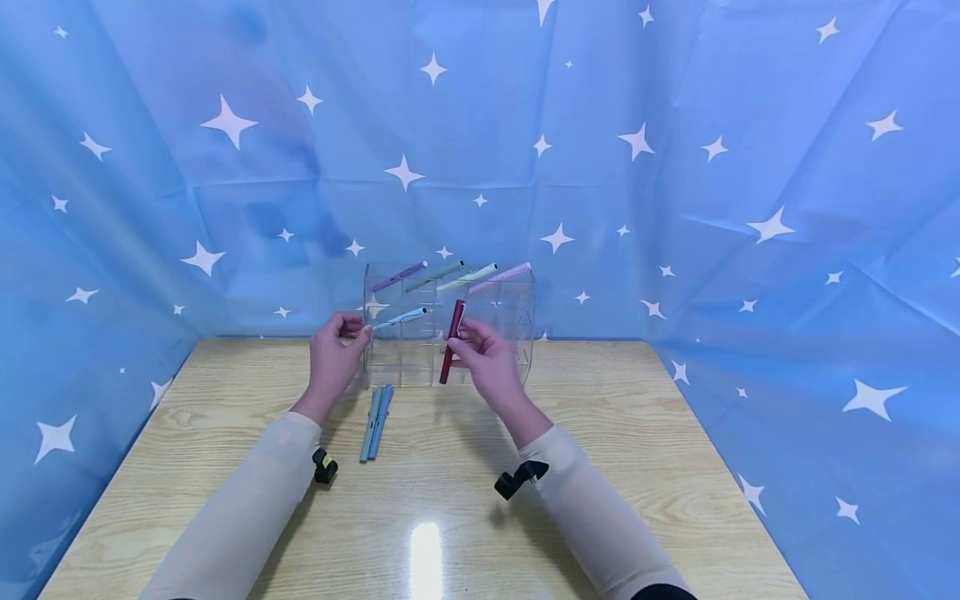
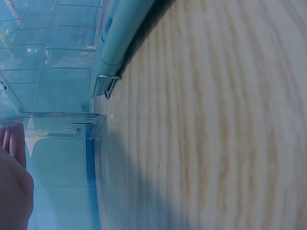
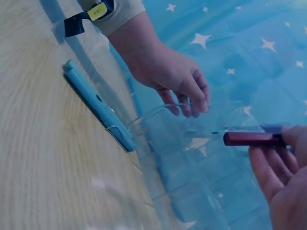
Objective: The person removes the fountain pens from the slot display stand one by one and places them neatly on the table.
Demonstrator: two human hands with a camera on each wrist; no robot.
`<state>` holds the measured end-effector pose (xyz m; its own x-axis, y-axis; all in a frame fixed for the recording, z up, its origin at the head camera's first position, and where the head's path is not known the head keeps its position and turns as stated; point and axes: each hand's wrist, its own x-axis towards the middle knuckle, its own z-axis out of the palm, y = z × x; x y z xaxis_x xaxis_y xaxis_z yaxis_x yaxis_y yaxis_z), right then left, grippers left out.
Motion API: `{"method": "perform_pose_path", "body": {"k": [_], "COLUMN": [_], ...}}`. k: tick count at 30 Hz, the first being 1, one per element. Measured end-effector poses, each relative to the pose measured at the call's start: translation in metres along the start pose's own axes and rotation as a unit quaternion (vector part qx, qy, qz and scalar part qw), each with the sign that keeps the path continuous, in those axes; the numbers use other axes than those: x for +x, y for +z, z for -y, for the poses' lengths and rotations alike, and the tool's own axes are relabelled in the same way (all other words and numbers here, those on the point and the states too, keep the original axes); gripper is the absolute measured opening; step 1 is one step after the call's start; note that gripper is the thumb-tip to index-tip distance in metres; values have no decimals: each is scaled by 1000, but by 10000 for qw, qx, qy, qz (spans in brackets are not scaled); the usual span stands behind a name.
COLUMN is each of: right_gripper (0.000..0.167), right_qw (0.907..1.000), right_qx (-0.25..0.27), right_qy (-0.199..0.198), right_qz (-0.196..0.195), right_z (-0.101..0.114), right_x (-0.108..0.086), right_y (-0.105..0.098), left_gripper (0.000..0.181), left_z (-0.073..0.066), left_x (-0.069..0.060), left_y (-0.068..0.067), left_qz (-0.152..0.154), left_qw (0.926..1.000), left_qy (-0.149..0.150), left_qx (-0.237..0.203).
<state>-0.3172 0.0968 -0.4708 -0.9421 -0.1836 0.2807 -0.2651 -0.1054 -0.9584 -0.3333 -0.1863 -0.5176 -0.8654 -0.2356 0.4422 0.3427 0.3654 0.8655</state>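
In the head view a clear compartmented pen rack [image 1: 416, 357] stands at the back of the table. My right hand [image 1: 487, 357] pinches a dark red pen [image 1: 452, 342] between thumb and fingers, tilted, in front of the rack; the right wrist view shows the same red pen [image 3: 252, 139]. My left hand [image 1: 336, 354] grips the rack's left side wall, thumb in front and fingers behind. A light blue pen [image 1: 401, 317] leans in a slot beside it. Along the top slots lean a purple pen [image 1: 400, 276], a green pen [image 1: 435, 276], a pale green pen [image 1: 468, 277] and a lilac pen [image 1: 500, 277].
Two capped pens, one teal [image 1: 371, 425] and one blue [image 1: 382, 422], lie side by side on the wooden table [image 1: 600, 467] before the rack's left end. A blue star-patterned curtain [image 1: 480, 125] hangs behind and along the sides.
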Motion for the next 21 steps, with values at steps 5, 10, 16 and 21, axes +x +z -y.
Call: {"method": "perform_pose_path", "body": {"k": [5,10,16,21], "right_gripper": [38,36,40,38], "right_qw": [9996,9989,9978,9964], "right_qx": [37,-57,-93,-33], "right_qy": [270,458,624,767], "right_qz": [89,99,226,353], "right_z": [-3,-5,-6,-10], "right_x": [-7,-13,-20,-24], "right_y": [5,8,12,15], "left_gripper": [26,25,24,22], "left_z": [0,1,2,2], "left_x": [0,0,0,1], "left_y": [1,1,0,0], "left_qz": [15,36,43,27], "left_qw": [10000,10000,10000,10000], "left_qy": [-11,-41,-30,-77], "left_qx": [11,-5,-15,-13]}}
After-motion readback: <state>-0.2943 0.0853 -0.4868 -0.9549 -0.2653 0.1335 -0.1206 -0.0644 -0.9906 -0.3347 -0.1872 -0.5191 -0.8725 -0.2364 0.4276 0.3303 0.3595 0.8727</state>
